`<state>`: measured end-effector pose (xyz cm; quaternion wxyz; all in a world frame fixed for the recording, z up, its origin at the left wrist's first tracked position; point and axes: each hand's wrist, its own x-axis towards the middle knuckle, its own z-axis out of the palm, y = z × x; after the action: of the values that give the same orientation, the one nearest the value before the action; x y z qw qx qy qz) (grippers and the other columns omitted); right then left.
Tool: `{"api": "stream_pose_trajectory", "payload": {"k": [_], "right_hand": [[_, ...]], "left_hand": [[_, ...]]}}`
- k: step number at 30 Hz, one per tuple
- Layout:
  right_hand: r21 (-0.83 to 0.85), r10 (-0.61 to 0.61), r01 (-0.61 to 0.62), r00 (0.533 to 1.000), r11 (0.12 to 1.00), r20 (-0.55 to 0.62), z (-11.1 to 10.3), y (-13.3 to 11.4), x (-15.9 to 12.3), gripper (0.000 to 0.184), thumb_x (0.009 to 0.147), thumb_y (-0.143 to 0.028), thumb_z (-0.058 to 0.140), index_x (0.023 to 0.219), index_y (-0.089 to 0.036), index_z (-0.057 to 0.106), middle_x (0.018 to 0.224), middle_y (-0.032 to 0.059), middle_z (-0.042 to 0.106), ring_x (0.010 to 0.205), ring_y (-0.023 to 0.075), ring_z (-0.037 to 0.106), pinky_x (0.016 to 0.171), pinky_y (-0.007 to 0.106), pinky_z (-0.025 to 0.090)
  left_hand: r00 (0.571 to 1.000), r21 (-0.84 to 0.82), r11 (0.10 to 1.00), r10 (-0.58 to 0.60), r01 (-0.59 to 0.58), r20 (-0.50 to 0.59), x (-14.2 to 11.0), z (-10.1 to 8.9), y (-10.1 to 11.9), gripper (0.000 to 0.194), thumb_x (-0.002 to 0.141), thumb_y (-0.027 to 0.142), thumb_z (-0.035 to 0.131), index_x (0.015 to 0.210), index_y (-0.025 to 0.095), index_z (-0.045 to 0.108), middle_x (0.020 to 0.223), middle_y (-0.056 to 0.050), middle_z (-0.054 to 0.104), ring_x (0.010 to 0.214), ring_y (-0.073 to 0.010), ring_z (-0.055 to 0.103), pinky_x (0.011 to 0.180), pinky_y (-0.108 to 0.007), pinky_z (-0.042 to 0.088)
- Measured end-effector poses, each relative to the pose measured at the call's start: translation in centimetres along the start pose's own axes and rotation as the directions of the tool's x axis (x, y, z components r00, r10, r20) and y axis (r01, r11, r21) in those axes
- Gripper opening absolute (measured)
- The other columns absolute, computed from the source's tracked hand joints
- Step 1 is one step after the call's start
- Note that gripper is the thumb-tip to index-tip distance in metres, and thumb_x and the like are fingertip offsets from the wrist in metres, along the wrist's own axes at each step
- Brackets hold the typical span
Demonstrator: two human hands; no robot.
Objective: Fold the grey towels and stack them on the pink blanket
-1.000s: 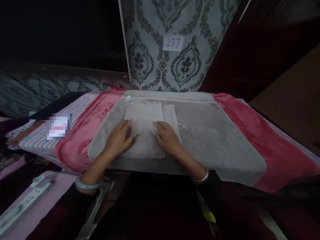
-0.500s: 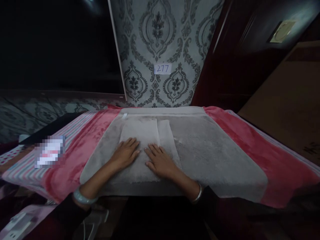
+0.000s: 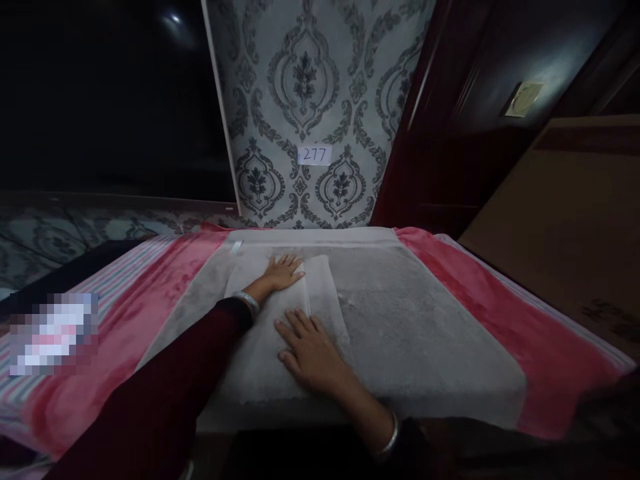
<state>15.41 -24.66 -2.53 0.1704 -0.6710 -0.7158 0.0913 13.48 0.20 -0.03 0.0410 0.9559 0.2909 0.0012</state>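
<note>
A light grey folded cloth (image 3: 270, 320) lies on a larger grey plush blanket (image 3: 400, 320). One strip of the folded cloth shows to the right of a lengthwise edge. My left hand (image 3: 283, 272) rests flat near the cloth's far end, palm down with fingers spread. Closer to me, my right hand (image 3: 311, 353) lies with its fingers apart on the near half of the cloth, over that lengthwise edge. Neither hand grasps anything. My left forearm in its dark sleeve covers part of the cloth's left side.
Beneath the grey blanket are a pink plush cloth (image 3: 175, 287) and a striped cloth (image 3: 127, 270). A blurred patch (image 3: 55, 333) sits at left. Behind are a dark screen (image 3: 110, 100), patterned wallpaper (image 3: 305, 80) and a paper marked 277 (image 3: 315, 155). A cardboard box (image 3: 560, 200) stands right.
My left hand has moved forward and right to the cloth's far end. The right hand stays on its near part. The camera view has shifted slightly.
</note>
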Motion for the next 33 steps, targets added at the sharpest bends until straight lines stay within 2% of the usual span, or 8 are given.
{"api": "stream_pose_trajectory", "payload": {"k": [4,9,13,19,23,26,30,33], "right_hand": [[0.012,-0.002,0.002,1.000,1.000,-0.011,0.0,0.1,0.0,0.061,0.104,-0.049,0.044,0.160,-0.028,0.033,0.169,0.0077,0.024,0.157,0.0273,0.016,0.126,0.055,0.017],[0.025,-0.003,0.004,1.000,1.000,-0.018,0.3,0.1,0.0,0.061,0.104,-0.050,0.043,0.159,-0.027,0.034,0.169,0.0081,0.025,0.157,0.0274,0.016,0.126,0.056,0.017],[0.034,-0.004,0.006,0.999,0.999,-0.037,0.2,0.1,-0.1,0.060,0.104,-0.049,0.043,0.159,-0.028,0.035,0.169,0.0077,0.026,0.157,0.0268,0.017,0.126,0.055,0.017],[0.037,-0.008,0.010,0.999,0.999,-0.045,0.1,0.2,-0.1,0.060,0.104,-0.050,0.044,0.158,-0.028,0.036,0.168,0.0079,0.027,0.157,0.0275,0.019,0.126,0.055,0.019],[0.030,-0.017,0.019,0.998,0.999,-0.066,0.2,0.2,-0.1,0.060,0.103,-0.047,0.047,0.158,-0.027,0.037,0.168,0.0084,0.029,0.156,0.0282,0.022,0.125,0.056,0.021],[0.036,-0.024,0.027,0.996,0.999,-0.091,0.3,0.3,-0.2,0.059,0.102,-0.045,0.050,0.157,-0.027,0.040,0.166,0.0088,0.033,0.155,0.0288,0.025,0.124,0.056,0.023],[0.108,-0.041,0.064,0.978,0.992,-0.205,1.1,1.4,-0.3,0.049,0.099,-0.034,0.055,0.146,-0.025,0.055,0.161,0.0098,0.042,0.153,0.0283,0.030,0.123,0.054,0.028],[0.237,0.062,0.028,0.929,0.971,-0.364,2.1,2.8,-0.1,0.050,0.096,-0.028,0.054,0.146,-0.021,0.055,0.161,0.0118,0.041,0.151,0.0270,0.035,0.123,0.051,0.032]], "left_hand": [[0.989,-0.005,0.999,-0.038,0.038,-0.143,1.0,0.4,0.1,0.055,0.103,0.042,0.031,0.154,0.024,0.043,0.156,-0.013,0.050,0.145,-0.0307,0.043,0.122,-0.057,0.020],[0.972,-0.030,0.997,-0.082,0.078,-0.222,1.4,0.5,0.0,0.047,0.102,0.030,0.034,0.142,0.018,0.056,0.141,-0.016,0.062,0.135,-0.0290,0.052,0.115,-0.050,0.033],[0.966,-0.059,0.996,-0.081,0.068,-0.246,2.2,-0.1,-0.2,0.036,0.100,0.028,0.042,0.126,0.018,0.066,0.134,-0.016,0.066,0.131,-0.0300,0.054,0.111,-0.048,0.037],[0.968,-0.156,0.987,-0.061,0.023,-0.243,3.5,-1.7,-1.5,0.029,0.092,0.029,0.055,0.113,0.017,0.069,0.122,-0.014,0.071,0.120,-0.0285,0.061,0.104,-0.041,0.044],[0.973,-0.258,0.966,-0.039,-0.021,-0.228,3.8,-2.0,-2.5,0.036,0.080,0.023,0.061,0.116,0.019,0.069,0.116,-0.009,0.073,0.110,-0.0261,0.064,0.101,-0.037,0.046],[0.975,-0.350,0.934,-0.008,-0.072,-0.223,3.6,-2.3,-3.1,0.033,0.069,0.018,0.059,0.099,0.020,0.072,0.103,-0.004,0.075,0.101,-0.0239,0.065,0.094,-0.033,0.049],[0.969,-0.487,0.861,0.029,-0.150,-0.246,2.1,-3.2,-4.3,0.022,0.064,0.022,0.052,0.079,0.019,0.069,0.081,0.000,0.070,0.084,-0.0198,0.064,0.081,-0.029,0.052],[0.955,-0.586,0.786,0.016,-0.196,-0.297,-0.4,-3.9,-6.0,0.016,0.070,0.031,0.051,0.072,0.019,0.063,0.086,-0.003,0.072,0.086,-0.0192,0.065,0.080,-0.030,0.052]]}}
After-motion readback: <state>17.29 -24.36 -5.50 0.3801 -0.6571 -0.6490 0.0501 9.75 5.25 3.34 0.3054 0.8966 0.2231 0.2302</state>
